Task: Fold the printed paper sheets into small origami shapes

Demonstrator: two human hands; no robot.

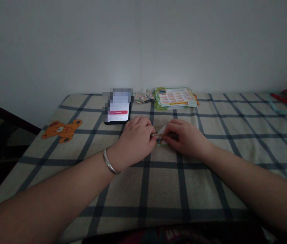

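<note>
Head view, placed by the phone (pixel 119 108), its screen lit. Small printed paper piece (pixel 160 138): nearer the wearer than the phone, to its right, held between both hands. Left hand (pixel 139 135): fingers pinched on the paper's left end; silver bangle (pixel 110 162) at the wrist. Right hand (pixel 181 137): fingers closed on its right end. Crumpled paper (pixel 144 97): just right of the phone. Stack of printed sheets (pixel 176 97): beyond that. Bear figure (pixel 62 130): left of the phone, on the checked cloth (pixel 123 193).
</note>
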